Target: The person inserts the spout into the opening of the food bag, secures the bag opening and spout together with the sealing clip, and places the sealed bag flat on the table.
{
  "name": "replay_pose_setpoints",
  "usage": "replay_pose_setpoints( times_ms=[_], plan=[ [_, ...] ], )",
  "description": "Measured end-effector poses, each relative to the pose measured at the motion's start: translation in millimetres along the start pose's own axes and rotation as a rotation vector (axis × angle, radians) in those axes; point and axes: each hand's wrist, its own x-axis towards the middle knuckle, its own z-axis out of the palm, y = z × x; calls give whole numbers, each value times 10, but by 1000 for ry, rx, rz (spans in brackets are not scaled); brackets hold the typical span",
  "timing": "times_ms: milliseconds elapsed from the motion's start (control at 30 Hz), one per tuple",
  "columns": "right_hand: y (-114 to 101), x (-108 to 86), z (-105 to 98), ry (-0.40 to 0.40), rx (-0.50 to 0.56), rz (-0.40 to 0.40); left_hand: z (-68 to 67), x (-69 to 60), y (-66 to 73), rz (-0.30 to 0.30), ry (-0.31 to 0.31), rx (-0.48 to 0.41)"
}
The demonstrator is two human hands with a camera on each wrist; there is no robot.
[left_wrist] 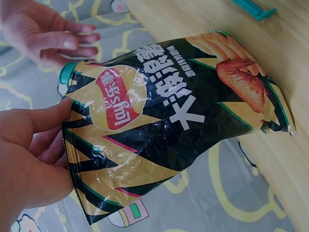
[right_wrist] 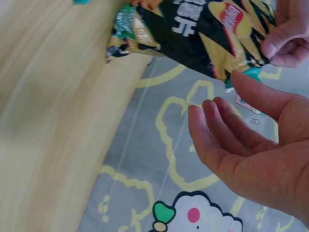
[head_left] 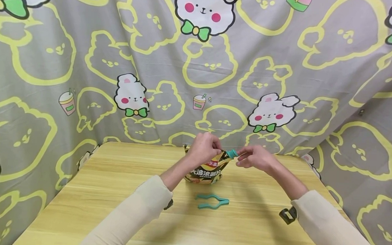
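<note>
A black and gold Lay's potato chip bag [head_left: 204, 173] stands on the table, its printed front toward me. My left hand [head_left: 204, 148] pinches its top edge between thumb and fingers; the left wrist view shows the thumb [left_wrist: 46, 116] on the near side. At the bag's upper right corner sits a teal spout-like piece [head_left: 232, 153]. Beside that piece is my right hand [head_left: 256, 157], its fingers loosely bent. In the right wrist view the palm of the right hand [right_wrist: 251, 130] holds nothing, with the thumb close to the teal piece [right_wrist: 252, 72].
A teal two-armed, tong-like clip [head_left: 212, 201] lies on the wooden table [head_left: 115, 191] in front of the bag. Behind the table and along its sides hangs a grey patterned curtain [head_left: 165, 60].
</note>
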Motion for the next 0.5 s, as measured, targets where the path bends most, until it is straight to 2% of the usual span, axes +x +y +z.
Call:
replay_pose_setpoints(
  times_ms=[267, 500],
  plan=[
    [195, -51, 151, -15, -25, 15, -7, -8, 6, 3, 2, 10],
    [356, -96, 386, -28, -35, 35, -7, -6, 3, 2, 2, 7]
  ],
)
